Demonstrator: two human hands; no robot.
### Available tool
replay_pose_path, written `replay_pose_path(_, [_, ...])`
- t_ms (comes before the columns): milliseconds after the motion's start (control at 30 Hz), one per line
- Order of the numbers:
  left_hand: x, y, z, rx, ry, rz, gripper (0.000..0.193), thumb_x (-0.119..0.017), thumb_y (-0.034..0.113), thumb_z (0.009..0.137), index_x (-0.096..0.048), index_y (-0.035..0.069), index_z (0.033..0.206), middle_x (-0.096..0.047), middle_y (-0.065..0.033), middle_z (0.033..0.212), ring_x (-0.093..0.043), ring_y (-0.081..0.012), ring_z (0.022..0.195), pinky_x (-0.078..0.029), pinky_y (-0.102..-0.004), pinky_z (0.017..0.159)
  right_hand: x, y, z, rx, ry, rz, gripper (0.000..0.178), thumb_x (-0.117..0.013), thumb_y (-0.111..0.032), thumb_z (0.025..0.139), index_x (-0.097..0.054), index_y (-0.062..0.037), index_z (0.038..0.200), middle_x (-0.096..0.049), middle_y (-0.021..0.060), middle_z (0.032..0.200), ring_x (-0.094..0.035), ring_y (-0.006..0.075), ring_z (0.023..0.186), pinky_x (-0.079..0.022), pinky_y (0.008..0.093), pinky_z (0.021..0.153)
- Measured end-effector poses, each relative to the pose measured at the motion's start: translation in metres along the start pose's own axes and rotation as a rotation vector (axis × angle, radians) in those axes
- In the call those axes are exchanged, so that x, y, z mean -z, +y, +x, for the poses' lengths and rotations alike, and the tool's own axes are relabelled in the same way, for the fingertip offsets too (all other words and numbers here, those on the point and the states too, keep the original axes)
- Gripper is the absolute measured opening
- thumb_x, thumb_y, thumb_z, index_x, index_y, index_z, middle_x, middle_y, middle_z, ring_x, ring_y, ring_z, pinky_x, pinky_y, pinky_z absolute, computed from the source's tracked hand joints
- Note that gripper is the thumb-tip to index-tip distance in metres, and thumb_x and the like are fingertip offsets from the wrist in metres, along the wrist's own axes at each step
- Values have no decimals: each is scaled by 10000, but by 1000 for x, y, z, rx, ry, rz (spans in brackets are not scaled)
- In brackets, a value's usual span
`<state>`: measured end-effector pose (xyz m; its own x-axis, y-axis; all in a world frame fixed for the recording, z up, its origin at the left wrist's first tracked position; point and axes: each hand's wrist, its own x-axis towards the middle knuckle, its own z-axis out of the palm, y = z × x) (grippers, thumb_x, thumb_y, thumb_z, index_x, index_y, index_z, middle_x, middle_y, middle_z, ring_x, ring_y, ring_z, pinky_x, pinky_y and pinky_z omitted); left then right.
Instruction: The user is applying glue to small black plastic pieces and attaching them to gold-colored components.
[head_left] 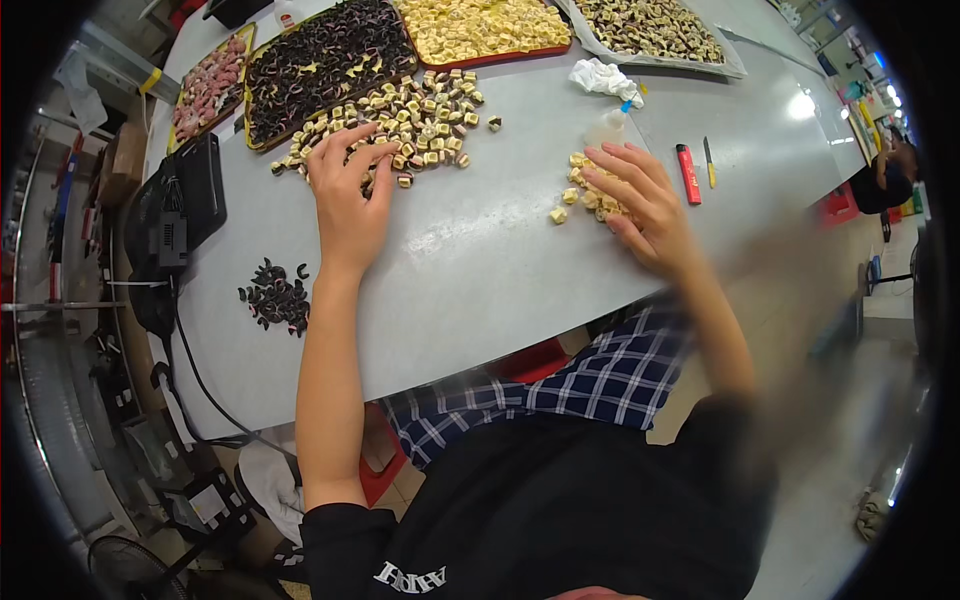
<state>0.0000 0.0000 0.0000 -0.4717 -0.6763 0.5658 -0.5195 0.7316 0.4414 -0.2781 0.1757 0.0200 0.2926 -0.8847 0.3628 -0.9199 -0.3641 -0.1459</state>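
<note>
2 hands are over the grey table (480, 280). The L hand (350, 195) has bent fingers on a heap of brown & yellow bits (435, 120), toward the far L corner; can't tell if it pinches 1. The R hand (650, 210) has its fingers spread, palm down, over a small heap of yellow bits (592, 200), approx. midway betw. near & far edges; 1 bit sits a little apart. 1 small heap of black bits (275, 298) lies toward the near L corner. All 3 heaps have too many bits to count. 4 trays line the far edge, L to R: pink tray (178, 108), black-bit tray (262, 148), yellow-bit tray (500, 60), white-lined tray (735, 65). The last 3 are cut off at the top. Nr the R hand: 1 bottle (605, 130) w/ a blue tip, 1 white tissue (600, 78), 1 red stick (688, 175), 1 small knife (711, 165). The bottle is pale & hard to make out. The hands hide part of 2 heaps. A blur hides the table's near R corner.
</note>
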Motion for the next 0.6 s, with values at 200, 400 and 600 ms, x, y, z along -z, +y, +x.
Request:
replay_pose_path(200, [2, 1, 2, -7, 47, -13, 149, -584, 66, 782, -654, 104, 908, -562, -34, 1071, -405, -254, 1077, -343, -369, 934, -3, 7, -5, -14, 561, 220, 250, -444, -125, 869, -539, 7, 1059, -587, 179, 1056, -538, 276, 942, -390, 364, 865])
replay_pose_path(400, [4, -1, 0, -26, 64, -8, 147, -582, 64, 786, -653, 104, 908, -563, -32, 1069, -414, -253, 1068, -353, -362, 924, 38, -61, 5, -166, 840, 1145, 181, -504, -108, 825, -573, 46, 889, -620, 136, 750, -508, 168, 656, -381, 275, 591])
replay_pose_path(600, [5, 0, 0, 1, 45, -13, 152, -573, 82, 802, -658, 106, 925, -565, -31, 1090, -416, -244, 1072, -330, -352, 943, 105, -135, 39, 415, 141, 2004, 164, -577, -88, 799, -621, 67, 835, -576, 202, 643, -423, 181, 351, -260, 279, 306])
